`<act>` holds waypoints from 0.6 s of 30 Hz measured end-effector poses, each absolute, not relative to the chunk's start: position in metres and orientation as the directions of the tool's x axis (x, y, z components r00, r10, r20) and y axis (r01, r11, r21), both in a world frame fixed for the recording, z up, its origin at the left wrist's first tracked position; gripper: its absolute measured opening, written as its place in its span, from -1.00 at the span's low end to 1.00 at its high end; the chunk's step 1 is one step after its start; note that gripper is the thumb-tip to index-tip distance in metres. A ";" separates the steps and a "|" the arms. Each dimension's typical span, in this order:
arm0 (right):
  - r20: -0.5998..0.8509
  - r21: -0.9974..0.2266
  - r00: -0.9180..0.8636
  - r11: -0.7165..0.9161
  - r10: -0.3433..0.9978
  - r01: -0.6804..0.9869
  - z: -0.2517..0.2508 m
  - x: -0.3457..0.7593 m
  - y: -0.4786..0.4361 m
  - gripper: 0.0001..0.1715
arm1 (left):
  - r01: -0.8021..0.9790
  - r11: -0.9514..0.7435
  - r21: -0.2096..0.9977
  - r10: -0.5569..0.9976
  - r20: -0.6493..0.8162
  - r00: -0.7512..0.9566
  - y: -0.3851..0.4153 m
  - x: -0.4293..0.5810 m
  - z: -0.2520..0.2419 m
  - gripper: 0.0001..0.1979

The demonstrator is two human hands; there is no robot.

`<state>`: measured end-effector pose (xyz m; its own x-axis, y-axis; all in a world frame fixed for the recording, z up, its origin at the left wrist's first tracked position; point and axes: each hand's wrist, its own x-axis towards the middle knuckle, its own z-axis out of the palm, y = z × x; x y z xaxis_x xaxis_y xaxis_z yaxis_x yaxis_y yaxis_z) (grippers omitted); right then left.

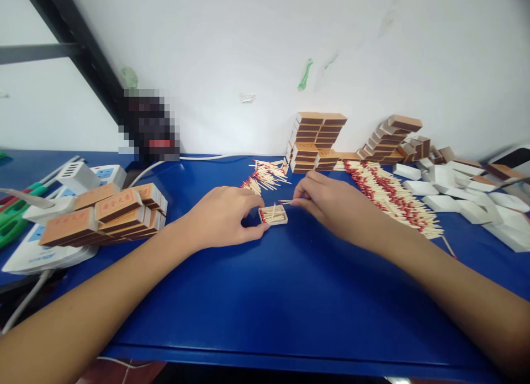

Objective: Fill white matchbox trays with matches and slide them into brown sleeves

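A small open matchbox tray (274, 214) with red-tipped matches in it lies on the blue table (265, 306). My left hand (223, 215) curls round the tray's left side, thumb and fingers holding it. My right hand (327, 199) is pinched on a few matches (285, 201) just above the tray's right end. A small loose heap of matches (265, 177) lies just behind the tray. A long heap of matches (391, 196) runs along the table to the right of my right hand.
Brown matchbox sleeves are stacked against the wall (317, 142) and further right (393, 138). White inner trays (467, 199) lie scattered at the right. A pile of closed matchboxes (107, 212) rests on a white power strip (45, 246) at the left. Green-handled scissors (14, 215) lie at the far left.
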<state>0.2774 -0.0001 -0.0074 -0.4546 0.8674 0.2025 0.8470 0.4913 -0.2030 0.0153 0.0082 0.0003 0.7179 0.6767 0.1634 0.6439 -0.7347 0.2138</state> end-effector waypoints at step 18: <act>0.242 -0.397 -0.531 0.582 0.812 0.709 -0.016 0.252 -0.012 -0.86 | 0.642 -0.741 0.197 0.671 0.156 0.725 0.009 0.016 -0.001 -0.76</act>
<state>0.2524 -0.0121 -0.0164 -0.5314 0.8119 0.2415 0.7092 0.5824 -0.3974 0.0161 0.0095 -0.0007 0.7254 0.6705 0.1557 0.6425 -0.7407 0.1966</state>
